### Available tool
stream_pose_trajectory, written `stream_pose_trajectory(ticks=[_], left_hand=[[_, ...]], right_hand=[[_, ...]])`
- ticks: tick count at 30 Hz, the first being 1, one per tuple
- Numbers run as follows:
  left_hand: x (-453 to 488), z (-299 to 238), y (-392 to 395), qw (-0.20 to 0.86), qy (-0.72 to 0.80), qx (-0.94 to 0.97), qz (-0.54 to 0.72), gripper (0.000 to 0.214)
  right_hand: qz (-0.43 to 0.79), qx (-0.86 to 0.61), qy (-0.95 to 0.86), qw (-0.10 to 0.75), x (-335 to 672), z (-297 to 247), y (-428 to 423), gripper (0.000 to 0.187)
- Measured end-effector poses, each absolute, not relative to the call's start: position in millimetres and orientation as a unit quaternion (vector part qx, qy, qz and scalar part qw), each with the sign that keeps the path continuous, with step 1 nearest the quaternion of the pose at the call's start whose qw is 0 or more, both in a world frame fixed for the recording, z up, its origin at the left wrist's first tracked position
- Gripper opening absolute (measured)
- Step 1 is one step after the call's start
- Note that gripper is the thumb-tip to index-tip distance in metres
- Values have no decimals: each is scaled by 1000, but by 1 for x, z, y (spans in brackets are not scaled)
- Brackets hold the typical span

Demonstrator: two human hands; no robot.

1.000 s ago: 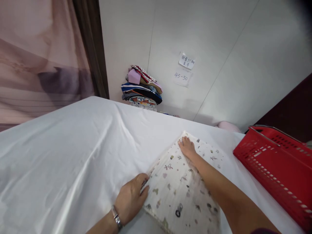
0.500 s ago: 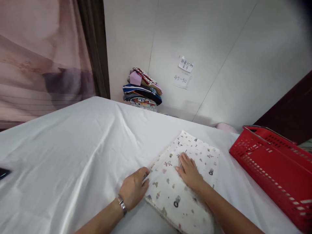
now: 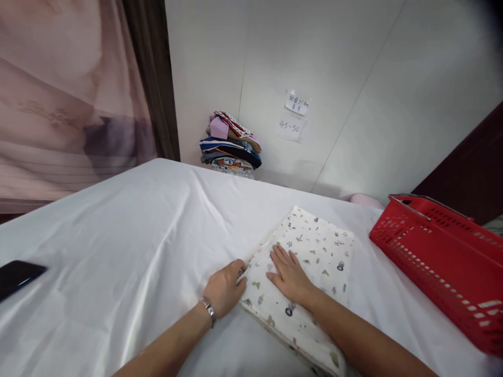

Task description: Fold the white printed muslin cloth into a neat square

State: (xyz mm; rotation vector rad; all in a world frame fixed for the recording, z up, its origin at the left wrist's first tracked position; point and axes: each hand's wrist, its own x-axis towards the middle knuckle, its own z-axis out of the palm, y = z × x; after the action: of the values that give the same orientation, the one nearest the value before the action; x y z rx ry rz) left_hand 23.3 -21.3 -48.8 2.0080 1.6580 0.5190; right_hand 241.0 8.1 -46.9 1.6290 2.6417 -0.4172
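A white cloth (image 3: pixel 314 246) printed with small figures lies folded in layers on the white-covered table (image 3: pixel 118 225). My left hand (image 3: pixel 226 288), with a metal watch band at the wrist, pinches the left edge of this cloth between thumb and curled fingers. Flat on top of the cloth rests my right hand (image 3: pixel 291 275), its fingers spread and holding nothing. The near end of the cloth runs partly beneath my right forearm.
A red plastic basket (image 3: pixel 436 262) with metal handles stands at the right. On the left lies a dark phone (image 3: pixel 21 277). A pile of folded clothes (image 3: pixel 231 144) sits against the wall behind the table, near paper notes (image 3: pixel 293 128).
My right hand has slid over the cloth toward the left and slightly nearer to me. The left hand keeps its hold on the cloth's edge. The view has shifted a little, showing more of the phone.
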Motion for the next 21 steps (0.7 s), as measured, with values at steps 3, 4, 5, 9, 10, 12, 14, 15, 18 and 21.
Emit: stream_pose_trajectory(ticks=[3, 4, 5, 9, 10, 12, 14, 15, 18, 21], left_hand=[[24, -48, -21, 245, 612, 729, 187, 19], [24, -49, -21, 245, 616, 725, 188, 20], [24, -50, -21, 244, 620, 721, 192, 21], [24, -54, -21, 229, 617, 719, 224, 31], [24, -54, -21, 226, 614, 722, 226, 33], [24, -54, -20, 224, 613, 725, 221, 36], [24, -54, -20, 223, 616, 725, 212, 37], [24, -53, -20, 223, 618, 724, 209, 36], [23, -52, -18, 221, 620, 726, 201, 34], [23, -52, -16, 216, 622, 726, 198, 34]], right_hand=[[-141, 513, 847, 3, 250, -51, -8, 65], [-146, 507, 850, 1, 255, -51, -15, 64], [-152, 501, 852, -1, 260, -51, -22, 62], [-168, 494, 853, -21, 282, -46, -53, 57], [-174, 495, 851, -27, 287, -45, -61, 56], [-190, 498, 845, -39, 298, -44, -75, 55], [-209, 503, 837, -52, 310, -44, -87, 53], [-218, 506, 832, -60, 316, -44, -93, 52], [-234, 511, 823, -89, 332, -47, -111, 48], [-232, 494, 829, -123, 342, -50, -128, 46]])
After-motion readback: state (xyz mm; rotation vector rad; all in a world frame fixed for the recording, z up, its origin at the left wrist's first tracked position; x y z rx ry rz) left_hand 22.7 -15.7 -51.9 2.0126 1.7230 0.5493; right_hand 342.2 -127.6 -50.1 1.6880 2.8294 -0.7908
